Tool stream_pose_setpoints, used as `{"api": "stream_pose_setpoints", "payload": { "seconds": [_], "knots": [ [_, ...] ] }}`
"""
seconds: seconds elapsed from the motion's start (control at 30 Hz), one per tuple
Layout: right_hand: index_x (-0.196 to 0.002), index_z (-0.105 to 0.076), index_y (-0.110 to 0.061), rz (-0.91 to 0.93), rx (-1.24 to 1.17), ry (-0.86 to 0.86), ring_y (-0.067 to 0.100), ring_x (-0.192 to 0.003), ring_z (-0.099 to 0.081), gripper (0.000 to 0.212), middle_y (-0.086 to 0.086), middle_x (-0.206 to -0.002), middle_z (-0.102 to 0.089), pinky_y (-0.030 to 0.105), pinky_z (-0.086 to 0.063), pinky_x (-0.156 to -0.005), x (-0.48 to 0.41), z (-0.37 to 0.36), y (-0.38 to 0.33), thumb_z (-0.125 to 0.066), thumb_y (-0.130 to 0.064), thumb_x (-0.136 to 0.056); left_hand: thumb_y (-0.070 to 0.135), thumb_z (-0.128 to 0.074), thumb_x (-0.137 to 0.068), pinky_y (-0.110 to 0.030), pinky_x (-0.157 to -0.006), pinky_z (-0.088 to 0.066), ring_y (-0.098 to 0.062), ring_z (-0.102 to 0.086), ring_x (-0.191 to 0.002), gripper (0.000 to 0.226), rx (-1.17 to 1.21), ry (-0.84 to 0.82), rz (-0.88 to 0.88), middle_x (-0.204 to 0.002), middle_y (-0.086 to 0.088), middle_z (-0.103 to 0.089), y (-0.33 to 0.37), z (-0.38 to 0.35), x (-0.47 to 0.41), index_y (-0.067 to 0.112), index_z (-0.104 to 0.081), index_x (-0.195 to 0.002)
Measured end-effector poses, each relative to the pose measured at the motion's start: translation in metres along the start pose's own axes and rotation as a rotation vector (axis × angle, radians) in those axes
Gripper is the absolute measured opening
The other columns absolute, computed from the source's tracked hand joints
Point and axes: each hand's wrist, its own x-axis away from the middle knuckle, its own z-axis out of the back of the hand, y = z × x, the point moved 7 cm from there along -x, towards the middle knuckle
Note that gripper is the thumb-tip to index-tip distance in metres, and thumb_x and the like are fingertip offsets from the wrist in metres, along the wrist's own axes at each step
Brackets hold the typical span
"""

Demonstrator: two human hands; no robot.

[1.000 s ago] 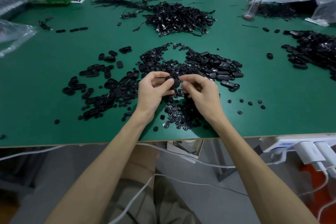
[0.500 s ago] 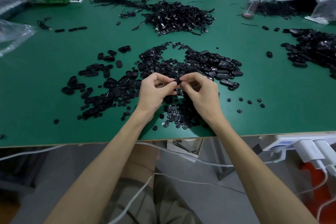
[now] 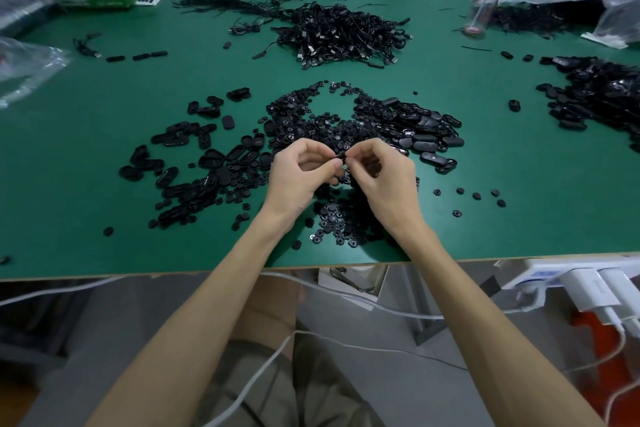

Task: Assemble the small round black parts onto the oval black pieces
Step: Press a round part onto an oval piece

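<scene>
1. Above the middle of the green worktop [image 3: 86,135], the left hand [image 3: 299,180] and right hand [image 3: 386,180] meet fingertip to fingertip, both curled and pinching one small black piece [image 3: 341,157].
2. The piece sits between them, equally near each; its long axis is too hidden to tell.
3. Loose round parts [image 3: 332,218] lie just near of the hands, oval pieces [image 3: 426,135] far-right.

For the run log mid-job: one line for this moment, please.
stage: assembling | left hand: pinches black piece | right hand: pinches same black piece | where: above round parts pile on green table
</scene>
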Motion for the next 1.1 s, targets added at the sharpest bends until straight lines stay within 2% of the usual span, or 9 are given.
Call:
{"api": "stream_pose_setpoints", "payload": {
  "seconds": [0.13,0.2,0.3,0.37,0.47,0.57,0.77,1.0,1.1],
  "knots": [
    [-0.1,-0.07,-0.013,-0.039,-0.033,-0.012,0.004,-0.082,-0.066,0.008,-0.008,-0.087,-0.071,0.02,-0.053,-0.078,0.0,-0.001,0.002,-0.07,-0.008,-0.093,-0.006,-0.071,-0.092,-0.038,-0.085,-0.064,-0.027,-0.078,-0.087,0.032,-0.034,-0.036,-0.027,-0.101,-0.027,-0.071,0.0,-0.003,-0.003,0.002,-0.069,-0.123],
    [-0.099,-0.071,-0.012,-0.058,-0.059,-0.017,0.004,-0.081,-0.066,0.008,-0.007,-0.087,-0.072,0.019,-0.053,-0.077,0.0,-0.001,0.003,-0.071,-0.008,-0.093,-0.006,-0.068,-0.094,-0.038,-0.086,-0.063,-0.026,-0.078,-0.089,0.034,-0.031,-0.055,-0.019,-0.103,-0.026,-0.069,-0.001,-0.004,-0.004,0.005,-0.07,-0.126],
    [-0.098,-0.072,-0.013,-0.093,-0.101,-0.022,0.002,-0.079,-0.067,0.007,-0.008,-0.086,-0.073,0.014,-0.05,-0.075,-0.001,0.0,0.006,-0.072,-0.009,-0.092,-0.004,-0.068,-0.095,-0.034,-0.081,-0.063,-0.026,-0.078,-0.091,0.023,-0.001,-0.063,-0.014,-0.099,-0.013,-0.072,-0.002,-0.005,-0.004,0.004,-0.072,-0.116],
    [-0.099,-0.072,-0.012,-0.1,-0.111,-0.038,0.004,-0.082,-0.068,0.006,-0.007,-0.088,-0.074,0.017,-0.052,-0.077,-0.001,-0.001,0.006,-0.072,-0.01,-0.094,0.0,-0.069,-0.096,-0.036,-0.078,-0.064,-0.028,-0.078,-0.093,0.014,0.039,-0.03,-0.01,-0.099,-0.009,-0.074,-0.002,-0.001,-0.004,0.007,-0.072,-0.107],
    [-0.099,-0.072,-0.012,-0.085,-0.119,-0.072,0.006,-0.084,-0.067,0.005,-0.006,-0.091,-0.073,0.019,-0.052,-0.079,-0.001,-0.002,0.004,-0.072,-0.011,-0.094,0.005,-0.071,-0.096,-0.037,-0.076,-0.064,-0.031,-0.077,-0.093,0.006,0.089,0.033,0.004,-0.097,-0.013,-0.075,-0.003,0.004,-0.004,0.006,-0.071,-0.103],
    [-0.098,-0.073,-0.012,-0.079,-0.119,-0.087,0.009,-0.084,-0.067,0.005,-0.003,-0.092,-0.073,0.018,-0.05,-0.078,-0.001,-0.003,0.003,-0.074,-0.01,-0.093,0.004,-0.073,-0.094,-0.035,-0.073,-0.064,-0.031,-0.077,-0.093,0.01,0.075,0.05,0.024,-0.1,-0.019,-0.075,-0.006,0.005,-0.004,0.005,-0.066,-0.102],
    [-0.097,-0.073,-0.012,-0.085,-0.151,-0.096,0.015,-0.081,-0.067,0.005,-0.002,-0.087,-0.073,0.026,-0.055,-0.076,0.0,-0.003,0.003,-0.075,-0.01,-0.092,0.007,-0.078,-0.091,-0.027,-0.065,-0.06,-0.012,-0.071,-0.077,0.01,-0.009,0.029,0.003,-0.085,0.0,-0.075,-0.004,0.005,-0.005,0.006,-0.071,-0.098],
    [-0.098,-0.073,-0.011,-0.111,-0.163,-0.045,0.015,-0.083,-0.071,0.005,-0.003,-0.088,-0.074,0.027,-0.057,-0.078,-0.001,0.001,0.006,-0.074,-0.009,-0.093,0.004,-0.073,-0.095,-0.033,-0.076,-0.063,-0.031,-0.078,-0.086,0.011,0.085,-0.014,0.043,-0.094,-0.021,-0.076,-0.004,0.0,-0.002,-0.001,-0.069,-0.104],
    [-0.097,-0.074,-0.013,-0.118,-0.137,-0.014,0.01,-0.081,-0.07,0.005,-0.006,-0.087,-0.073,0.019,-0.053,-0.076,-0.002,0.003,0.008,-0.074,-0.01,-0.093,0.005,-0.072,-0.095,-0.031,-0.077,-0.063,-0.031,-0.078,-0.089,0.014,0.081,-0.05,0.065,-0.096,-0.022,-0.077,-0.005,-0.003,-0.002,-0.003,-0.069,-0.107]
  ]
}}
